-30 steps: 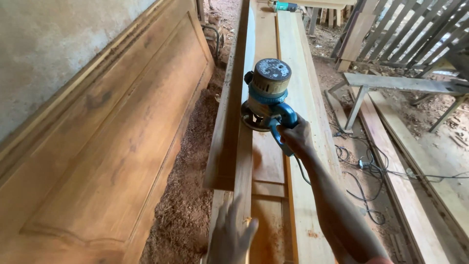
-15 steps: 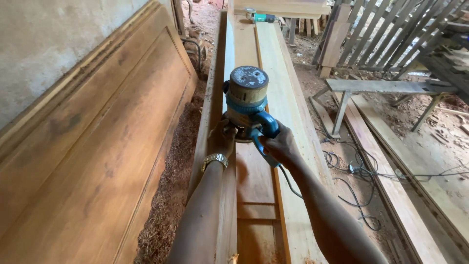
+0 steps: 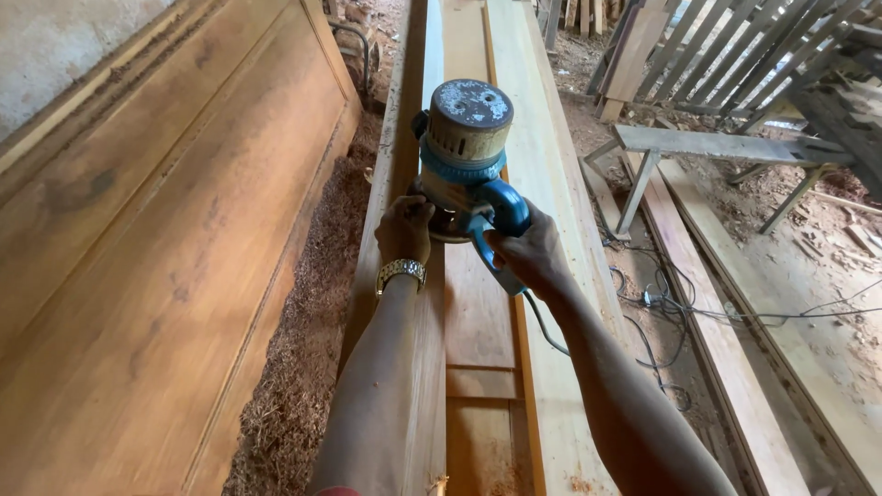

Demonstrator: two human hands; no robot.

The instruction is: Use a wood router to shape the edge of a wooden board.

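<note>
A blue and grey electric router (image 3: 464, 152) stands upright on a long wooden frame (image 3: 478, 303) that runs away from me. My left hand (image 3: 404, 228), with a metal wristwatch (image 3: 401, 270) on the wrist, grips the router's left side. My right hand (image 3: 528, 253) grips its blue handle on the right. The router's black cord (image 3: 544, 331) hangs down from under my right hand. A tall upright board edge (image 3: 395, 165) of the frame runs along the router's left.
A large wooden door panel (image 3: 156, 248) leans on the wall at the left, with sawdust (image 3: 303, 349) heaped along its foot. At right lie a grey trestle bench (image 3: 726, 147), long planks (image 3: 735, 386), tangled cables (image 3: 671, 303) and stacked slatted frames (image 3: 735, 55).
My left hand came up from the near end of the frame and took hold of the router's left side. The router now appears closer and larger in view.
</note>
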